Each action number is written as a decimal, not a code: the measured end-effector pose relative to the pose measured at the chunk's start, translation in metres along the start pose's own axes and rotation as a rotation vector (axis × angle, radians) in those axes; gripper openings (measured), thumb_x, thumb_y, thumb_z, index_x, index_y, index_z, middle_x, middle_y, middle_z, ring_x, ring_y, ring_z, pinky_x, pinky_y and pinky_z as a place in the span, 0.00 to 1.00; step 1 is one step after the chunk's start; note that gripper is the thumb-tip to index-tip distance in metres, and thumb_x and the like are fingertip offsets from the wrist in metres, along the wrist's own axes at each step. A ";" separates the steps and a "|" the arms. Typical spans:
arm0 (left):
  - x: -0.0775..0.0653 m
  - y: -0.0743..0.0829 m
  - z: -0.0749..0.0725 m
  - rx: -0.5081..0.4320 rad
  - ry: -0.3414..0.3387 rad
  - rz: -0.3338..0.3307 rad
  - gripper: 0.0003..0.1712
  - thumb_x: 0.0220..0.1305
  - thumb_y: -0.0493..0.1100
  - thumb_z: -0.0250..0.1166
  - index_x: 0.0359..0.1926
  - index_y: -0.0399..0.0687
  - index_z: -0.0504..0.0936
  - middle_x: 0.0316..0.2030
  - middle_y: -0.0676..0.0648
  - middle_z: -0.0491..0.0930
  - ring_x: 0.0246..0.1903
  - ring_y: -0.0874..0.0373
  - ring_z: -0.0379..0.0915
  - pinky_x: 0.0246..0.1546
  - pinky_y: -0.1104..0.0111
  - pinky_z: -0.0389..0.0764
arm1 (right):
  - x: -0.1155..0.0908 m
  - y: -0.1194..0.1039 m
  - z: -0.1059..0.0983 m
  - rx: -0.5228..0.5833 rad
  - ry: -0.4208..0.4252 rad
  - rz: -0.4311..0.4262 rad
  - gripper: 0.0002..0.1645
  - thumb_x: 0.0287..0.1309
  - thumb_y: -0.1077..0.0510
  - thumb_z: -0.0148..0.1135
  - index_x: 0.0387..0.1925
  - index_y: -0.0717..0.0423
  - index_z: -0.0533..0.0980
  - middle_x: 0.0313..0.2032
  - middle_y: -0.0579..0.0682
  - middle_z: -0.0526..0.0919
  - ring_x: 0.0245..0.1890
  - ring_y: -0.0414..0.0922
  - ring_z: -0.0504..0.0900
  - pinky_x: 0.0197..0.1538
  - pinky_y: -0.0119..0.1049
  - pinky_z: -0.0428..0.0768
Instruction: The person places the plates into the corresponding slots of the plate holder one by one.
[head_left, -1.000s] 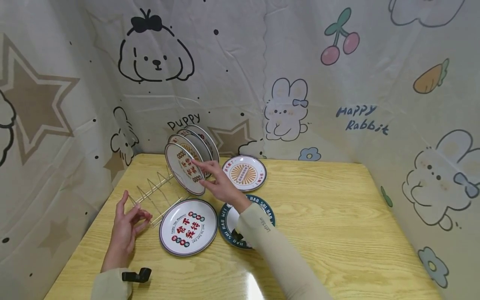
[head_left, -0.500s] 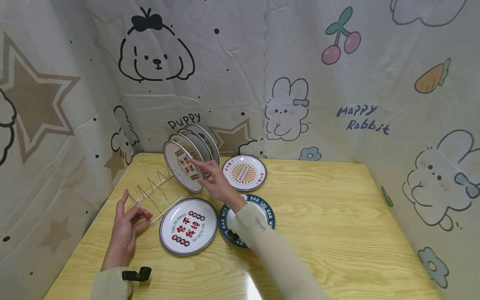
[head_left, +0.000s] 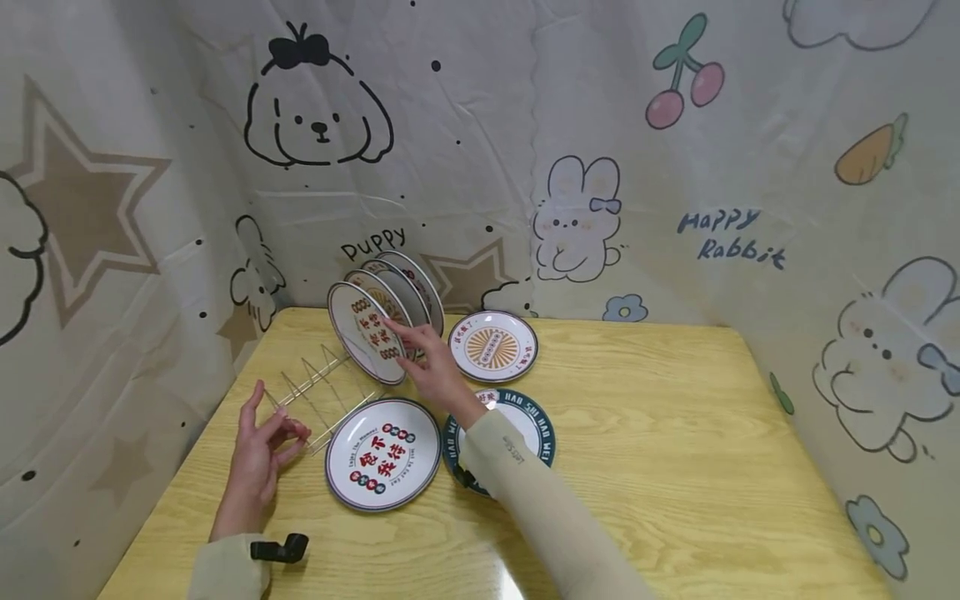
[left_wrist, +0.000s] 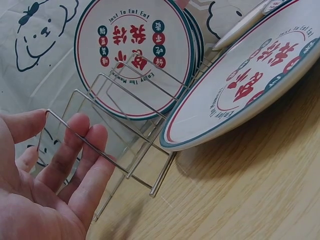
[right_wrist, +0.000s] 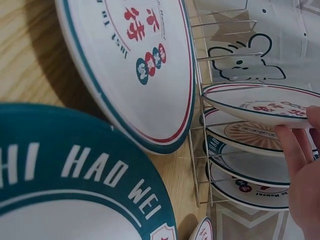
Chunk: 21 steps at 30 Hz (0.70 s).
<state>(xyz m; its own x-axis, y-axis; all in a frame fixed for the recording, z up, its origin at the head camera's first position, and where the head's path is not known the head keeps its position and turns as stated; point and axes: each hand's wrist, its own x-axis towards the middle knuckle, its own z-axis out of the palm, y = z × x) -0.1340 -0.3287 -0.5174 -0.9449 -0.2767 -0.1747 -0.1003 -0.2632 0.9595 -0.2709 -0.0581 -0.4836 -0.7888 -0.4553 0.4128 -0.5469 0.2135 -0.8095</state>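
My right hand (head_left: 435, 371) pinches the right edge of a white plate with red characters (head_left: 360, 325), thumb on its face and fingers behind. This plate stands on edge, leaning, at the front of a row of several plates (right_wrist: 250, 162) in a wire plate rack (left_wrist: 164, 173). At the rack's near end, my left hand (head_left: 258, 454) holds the end wire, one fingertip on its top corner and other fingers curled by the wire. The near slots hold no plates. Just right of the rack lies a matching white plate (head_left: 384, 454), flat on the table.
A green-rimmed plate (head_left: 538, 433) lies partly under my right forearm. Farther back, a plate with an orange sunburst (head_left: 493, 346) rests near the printed curtain (head_left: 480, 167). Curtains enclose the wooden table (head_left: 660, 433) at the back and both sides.
The plate in my right hand has shifted slightly left, widening its gap from the plate behind. My left hand stays at the rack's end. The head view has turned slightly.
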 end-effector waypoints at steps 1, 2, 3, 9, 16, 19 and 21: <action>0.000 0.000 0.000 -0.002 0.002 0.000 0.43 0.81 0.51 0.54 0.83 0.76 0.39 0.30 0.57 0.83 0.35 0.63 0.84 0.43 0.68 0.88 | 0.000 0.001 0.001 -0.004 0.015 -0.010 0.42 0.67 0.69 0.64 0.76 0.36 0.67 0.56 0.54 0.75 0.57 0.47 0.81 0.60 0.38 0.83; 0.000 0.000 0.000 -0.002 0.004 0.001 0.43 0.81 0.51 0.55 0.83 0.76 0.40 0.30 0.57 0.83 0.36 0.63 0.84 0.43 0.68 0.88 | 0.000 0.002 0.002 -0.006 0.029 -0.018 0.42 0.67 0.69 0.65 0.76 0.36 0.68 0.56 0.54 0.76 0.57 0.47 0.81 0.58 0.36 0.84; 0.000 0.000 0.000 -0.002 0.007 0.001 0.43 0.81 0.51 0.55 0.83 0.76 0.40 0.30 0.57 0.83 0.36 0.63 0.84 0.43 0.68 0.88 | 0.000 0.003 0.004 -0.008 0.043 -0.023 0.42 0.66 0.69 0.65 0.75 0.37 0.68 0.55 0.54 0.76 0.56 0.47 0.81 0.56 0.33 0.84; -0.001 -0.001 0.002 0.007 0.010 0.008 0.43 0.81 0.51 0.55 0.83 0.74 0.40 0.29 0.58 0.83 0.35 0.64 0.84 0.42 0.69 0.87 | -0.004 0.005 0.011 0.045 0.097 0.033 0.39 0.66 0.67 0.66 0.74 0.39 0.70 0.55 0.55 0.78 0.56 0.49 0.82 0.48 0.25 0.84; -0.001 0.000 0.003 0.007 0.021 0.008 0.42 0.80 0.52 0.55 0.83 0.76 0.41 0.29 0.58 0.83 0.35 0.64 0.84 0.42 0.69 0.88 | -0.004 0.006 0.018 0.072 0.154 0.069 0.35 0.66 0.65 0.67 0.72 0.46 0.72 0.58 0.54 0.82 0.56 0.47 0.85 0.47 0.28 0.86; -0.001 0.000 0.002 0.007 0.027 0.006 0.42 0.80 0.52 0.55 0.83 0.76 0.41 0.29 0.58 0.83 0.35 0.63 0.84 0.42 0.69 0.88 | -0.003 0.007 0.022 0.077 0.182 0.075 0.32 0.67 0.65 0.67 0.70 0.48 0.74 0.60 0.53 0.83 0.57 0.46 0.85 0.52 0.30 0.85; -0.001 0.000 0.002 0.011 0.026 0.001 0.42 0.80 0.52 0.55 0.83 0.76 0.41 0.30 0.58 0.83 0.35 0.63 0.84 0.42 0.69 0.88 | -0.002 0.008 0.025 0.085 0.196 0.083 0.31 0.67 0.65 0.67 0.69 0.49 0.75 0.62 0.52 0.83 0.58 0.46 0.85 0.57 0.31 0.83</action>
<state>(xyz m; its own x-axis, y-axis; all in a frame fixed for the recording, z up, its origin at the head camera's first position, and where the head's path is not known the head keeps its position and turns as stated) -0.1341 -0.3267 -0.5167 -0.9365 -0.3015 -0.1790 -0.1026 -0.2525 0.9621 -0.2665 -0.0770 -0.5019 -0.8741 -0.2606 0.4098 -0.4588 0.1663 -0.8728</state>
